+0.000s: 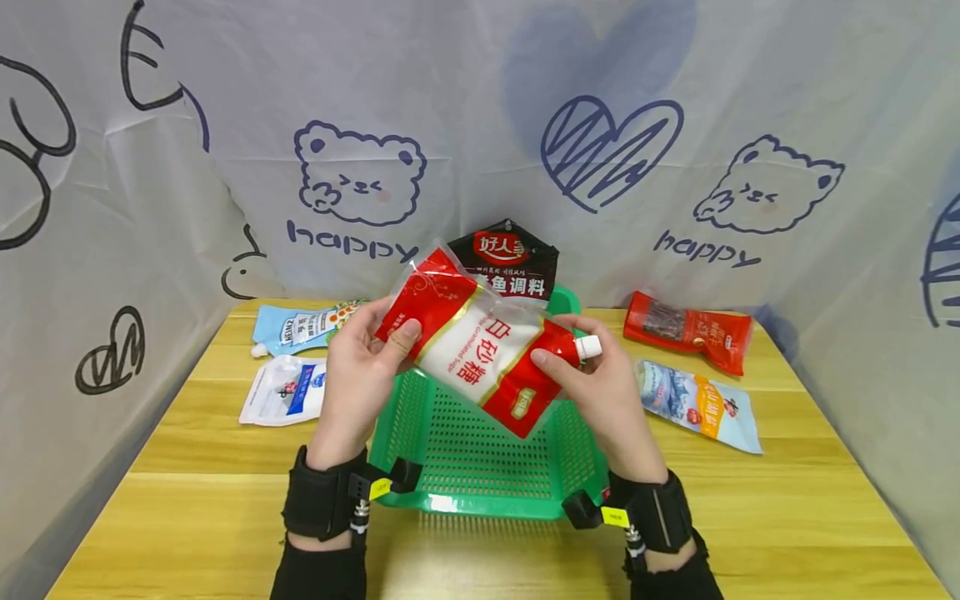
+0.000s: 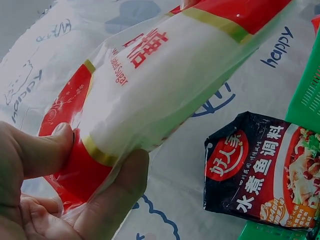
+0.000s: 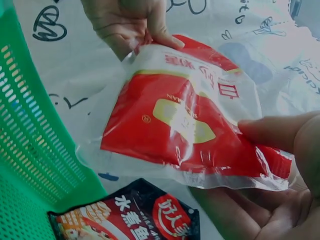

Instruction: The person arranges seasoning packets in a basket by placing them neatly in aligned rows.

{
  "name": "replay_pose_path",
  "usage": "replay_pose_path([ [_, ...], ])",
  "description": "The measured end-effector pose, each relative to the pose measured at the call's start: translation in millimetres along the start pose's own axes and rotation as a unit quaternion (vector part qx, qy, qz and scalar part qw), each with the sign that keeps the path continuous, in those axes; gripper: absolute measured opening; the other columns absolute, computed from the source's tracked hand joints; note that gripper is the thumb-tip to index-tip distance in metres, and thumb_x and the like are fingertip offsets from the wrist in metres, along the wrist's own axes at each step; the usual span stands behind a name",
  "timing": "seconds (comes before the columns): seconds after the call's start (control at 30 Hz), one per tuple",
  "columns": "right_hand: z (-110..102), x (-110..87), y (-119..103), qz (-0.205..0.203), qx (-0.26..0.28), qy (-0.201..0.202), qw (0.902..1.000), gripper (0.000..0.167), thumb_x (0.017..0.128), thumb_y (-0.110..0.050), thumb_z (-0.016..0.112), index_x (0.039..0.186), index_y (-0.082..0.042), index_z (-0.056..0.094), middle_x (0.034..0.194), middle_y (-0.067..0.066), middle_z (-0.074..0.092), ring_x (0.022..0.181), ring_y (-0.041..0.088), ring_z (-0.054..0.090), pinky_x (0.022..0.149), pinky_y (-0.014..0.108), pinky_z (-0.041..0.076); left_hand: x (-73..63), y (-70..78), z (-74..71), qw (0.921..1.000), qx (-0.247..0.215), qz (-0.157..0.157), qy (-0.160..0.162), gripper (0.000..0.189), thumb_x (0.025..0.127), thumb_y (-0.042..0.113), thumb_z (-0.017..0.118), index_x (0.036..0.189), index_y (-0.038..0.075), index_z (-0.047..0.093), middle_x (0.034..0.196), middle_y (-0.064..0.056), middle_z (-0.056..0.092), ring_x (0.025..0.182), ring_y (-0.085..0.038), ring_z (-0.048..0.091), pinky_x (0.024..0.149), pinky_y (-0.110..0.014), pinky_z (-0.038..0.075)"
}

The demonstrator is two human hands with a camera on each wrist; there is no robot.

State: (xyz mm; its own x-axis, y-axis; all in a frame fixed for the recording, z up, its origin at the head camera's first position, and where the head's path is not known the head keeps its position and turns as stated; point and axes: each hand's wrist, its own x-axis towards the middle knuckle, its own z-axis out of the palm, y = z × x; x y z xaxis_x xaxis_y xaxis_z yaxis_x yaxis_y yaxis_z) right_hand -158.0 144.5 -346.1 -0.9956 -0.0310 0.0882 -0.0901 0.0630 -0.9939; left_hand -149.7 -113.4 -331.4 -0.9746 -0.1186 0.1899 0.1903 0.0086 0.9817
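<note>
A red and white bag of granulated sugar (image 1: 480, 346) with a white screw cap (image 1: 588, 347) is held tilted above a green basket (image 1: 487, 502). My left hand (image 1: 367, 358) pinches its upper left end, thumb on the front. At the capped end my right hand (image 1: 600, 383) grips the bag, thumb also on the front. The left wrist view shows that thumb and a finger squeezing the red end of the sugar bag (image 2: 145, 95). Behind the bag, a black seasoning packet (image 1: 517, 258) stands at the basket's back; its lower part is hidden in the head view.
Left of the basket lie a light blue Heinz pouch (image 1: 300, 327) and a white packet (image 1: 277, 390). On the right are a red packet (image 1: 690, 329) and a light blue and orange packet (image 1: 701, 404). A drawn-on white cloth (image 1: 480, 125) hangs behind the wooden table (image 1: 187, 517).
</note>
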Motion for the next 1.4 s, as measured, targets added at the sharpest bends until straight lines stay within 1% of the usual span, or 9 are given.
replay_pose_path([
  [0.1, 2.0, -1.0, -0.4, -0.003, 0.007, 0.01, 0.9999, 0.046, 0.097, -0.011, 0.074, 0.136, -0.003, 0.052, 0.132, 0.018, 0.057, 0.113, 0.034, 0.063, 0.082, 0.034, 0.063, 0.1, -0.4, -0.8, 1.0, 0.0, -0.002, -0.004, 0.047, 0.101, 0.007, 0.066, 0.145, -0.001, 0.051, 0.136, -0.016, 0.059, 0.118, -0.032, 0.063, 0.081, -0.03, 0.063],
  [0.23, 2.8, -1.5, 0.1, -0.014, 0.012, 0.033, 0.9993, 0.038, 0.096, -0.007, 0.075, 0.126, 0.0, 0.054, 0.127, 0.017, 0.058, 0.109, 0.031, 0.063, 0.083, 0.032, 0.063, 0.6, -0.9, -2.2, 0.9998, -0.006, -0.007, -0.015, 0.049, 0.101, 0.008, 0.068, 0.146, 0.001, 0.05, 0.138, -0.014, 0.058, 0.118, -0.032, 0.064, 0.08, -0.031, 0.063],
  [0.37, 1.4, -1.4, 1.5, -0.031, 0.026, 0.05, 0.9979, 0.034, 0.094, -0.001, 0.075, 0.122, 0.001, 0.055, 0.119, 0.018, 0.062, 0.103, 0.028, 0.066, 0.083, 0.033, 0.063, 1.0, -0.9, -4.7, 0.999, -0.011, -0.015, -0.041, 0.05, 0.1, 0.008, 0.069, 0.145, 0.001, 0.05, 0.14, -0.015, 0.059, 0.118, -0.033, 0.063, 0.081, -0.032, 0.063],
  [0.57, -5.6, -2.8, 0.6, -0.059, 0.011, 0.063, 0.9962, 0.029, 0.094, 0.001, 0.074, 0.116, -0.001, 0.055, 0.109, 0.012, 0.066, 0.098, 0.022, 0.067, 0.082, 0.031, 0.062, 1.4, -1.8, -10.1, 0.9948, 0.037, -0.026, -0.091, 0.05, 0.097, 0.01, 0.074, 0.142, 0.003, 0.054, 0.14, -0.015, 0.061, 0.12, -0.033, 0.061, 0.091, -0.038, 0.06],
  [0.67, -9.7, -3.7, -0.6, -0.072, 0.001, 0.06, 0.9956, 0.028, 0.094, 0.001, 0.074, 0.113, -0.001, 0.055, 0.104, 0.009, 0.068, 0.095, 0.021, 0.068, 0.08, 0.031, 0.063, 2.4, -3.6, -12.2, 0.9915, 0.068, -0.018, -0.11, 0.049, 0.095, 0.012, 0.077, 0.14, 0.006, 0.058, 0.137, -0.013, 0.064, 0.12, -0.031, 0.061, 0.096, -0.043, 0.057],
  [0.8, -14.3, -5.5, -3.4, -0.085, -0.01, 0.049, 0.9951, 0.027, 0.093, 0.002, 0.074, 0.112, 0.0, 0.055, 0.104, 0.007, 0.069, 0.093, 0.021, 0.069, 0.08, 0.031, 0.063, 2.1, -4.3, -14.7, 0.9867, 0.095, -0.007, -0.132, 0.05, 0.093, 0.013, 0.079, 0.139, 0.008, 0.059, 0.135, -0.012, 0.065, 0.119, -0.03, 0.062, 0.096, -0.046, 0.058],
  [1.07, -19.9, -7.7, -5.0, -0.095, -0.057, 0.013, 0.9938, 0.03, 0.094, -0.003, 0.076, 0.117, 0.001, 0.057, 0.111, 0.013, 0.068, 0.093, 0.023, 0.069, 0.08, 0.032, 0.063, 0.4, -2.9, -14.0, 0.9793, 0.101, 0.002, -0.175, 0.051, 0.09, 0.011, 0.082, 0.138, 0.012, 0.061, 0.128, -0.011, 0.068, 0.104, -0.031, 0.068, 0.079, -0.041, 0.063],
  [1.23, -18.7, -7.6, -5.7, -0.082, -0.072, 0.003, 0.994, 0.033, 0.095, -0.006, 0.076, 0.121, 0.0, 0.058, 0.115, 0.015, 0.068, 0.095, 0.022, 0.069, 0.081, 0.033, 0.063, -0.5, -2.3, -13.1, 0.9758, 0.121, 0.008, -0.182, 0.04, 0.09, 0.007, 0.08, 0.128, 0.011, 0.067, 0.119, -0.012, 0.072, 0.094, -0.029, 0.07, 0.075, -0.041, 0.062],
  [1.4, -16.6, -6.8, -5.4, -0.074, -0.067, 0.009, 0.995, 0.036, 0.094, -0.007, 0.076, 0.125, -0.001, 0.058, 0.116, 0.014, 0.068, 0.097, 0.022, 0.069, 0.082, 0.032, 0.062, -0.3, -2.6, -12.4, 0.9755, 0.151, 0.012, -0.159, 0.035, 0.091, 0.01, 0.081, 0.123, 0.01, 0.069, 0.113, -0.009, 0.074, 0.094, -0.027, 0.07, 0.078, -0.04, 0.062],
])
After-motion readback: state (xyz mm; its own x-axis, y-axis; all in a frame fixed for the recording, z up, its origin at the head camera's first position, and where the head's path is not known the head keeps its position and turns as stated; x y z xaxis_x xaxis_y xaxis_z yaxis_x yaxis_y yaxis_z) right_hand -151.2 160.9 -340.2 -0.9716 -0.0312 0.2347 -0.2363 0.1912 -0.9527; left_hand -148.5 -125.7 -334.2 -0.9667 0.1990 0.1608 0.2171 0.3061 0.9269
